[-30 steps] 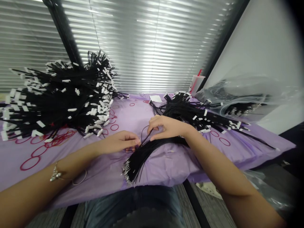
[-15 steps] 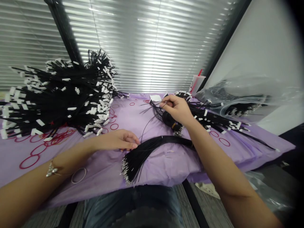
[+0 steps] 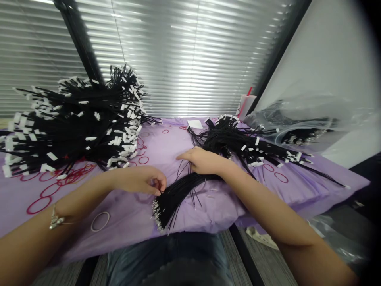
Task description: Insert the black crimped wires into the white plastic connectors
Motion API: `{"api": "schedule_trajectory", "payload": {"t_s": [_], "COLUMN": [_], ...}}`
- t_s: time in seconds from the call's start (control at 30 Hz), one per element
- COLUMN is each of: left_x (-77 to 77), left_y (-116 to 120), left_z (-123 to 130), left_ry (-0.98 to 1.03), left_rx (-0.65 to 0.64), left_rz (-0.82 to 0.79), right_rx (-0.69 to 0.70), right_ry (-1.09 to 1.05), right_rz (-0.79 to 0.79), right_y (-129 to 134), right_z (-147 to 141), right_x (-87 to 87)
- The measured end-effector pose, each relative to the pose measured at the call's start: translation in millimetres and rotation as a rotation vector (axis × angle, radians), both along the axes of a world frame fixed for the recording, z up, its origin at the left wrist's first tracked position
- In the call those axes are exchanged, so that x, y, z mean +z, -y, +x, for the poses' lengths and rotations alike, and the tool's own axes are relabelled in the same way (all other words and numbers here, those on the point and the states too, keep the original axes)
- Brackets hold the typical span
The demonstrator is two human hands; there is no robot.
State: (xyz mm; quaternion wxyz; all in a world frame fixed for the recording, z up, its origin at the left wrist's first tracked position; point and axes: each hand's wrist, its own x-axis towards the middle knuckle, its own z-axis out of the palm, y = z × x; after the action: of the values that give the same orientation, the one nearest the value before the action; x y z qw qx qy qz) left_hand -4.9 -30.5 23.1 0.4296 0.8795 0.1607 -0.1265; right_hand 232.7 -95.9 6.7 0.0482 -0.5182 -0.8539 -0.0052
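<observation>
L hand [image 3: 151, 180]: curling, fingertips touching L end of cord bundle [image 3: 178, 191]; can't tell grip
R hand [image 3: 205, 161]: lying over cord bundle mid; can't tell grip
Cord bundle: resting at near edge of desk [image 3: 165, 149]
L pile [image 3: 80, 123]: spreading by red bands [image 3: 71, 178]
R pile [image 3: 235, 139]: lying nr cup [image 3: 245, 106]

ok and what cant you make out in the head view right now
All head view:
- left hand: whether it pinches a cord, too small
- right hand: its lower fingers, hidden behind itself
- front black cord bundle: far end, behind right wrist
- clear plastic bag: full contents, blurred by plastic
</observation>
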Motion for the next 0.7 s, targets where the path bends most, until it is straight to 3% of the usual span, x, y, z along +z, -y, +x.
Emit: {"api": "schedule_trajectory", "payload": {"t_s": [0.2, 0.4, 0.7], "left_x": [-1.6, -10.4, -16.6], "left_y": [-11.3, -22.4, -16.9], "left_z": [-1.6, -1.0, -0.2], "left_ry": [0.069, 0.161, 0.111], "left_rx": [0.011, 0.005, -0.019], "left_rz": [0.064, -0.053, -0.141], "right_rx": [-0.048, -0.057, 0.044], "right_ry": [0.034, -0.052, -0.172], "right_rz": [0.084, 0.232, 0.17], "right_y": [-9.0, -6.7, -4.0], "right_z": [1.3, 18.8, 20.1], "right_x": [-0.6, 9.9, 9.9]}}
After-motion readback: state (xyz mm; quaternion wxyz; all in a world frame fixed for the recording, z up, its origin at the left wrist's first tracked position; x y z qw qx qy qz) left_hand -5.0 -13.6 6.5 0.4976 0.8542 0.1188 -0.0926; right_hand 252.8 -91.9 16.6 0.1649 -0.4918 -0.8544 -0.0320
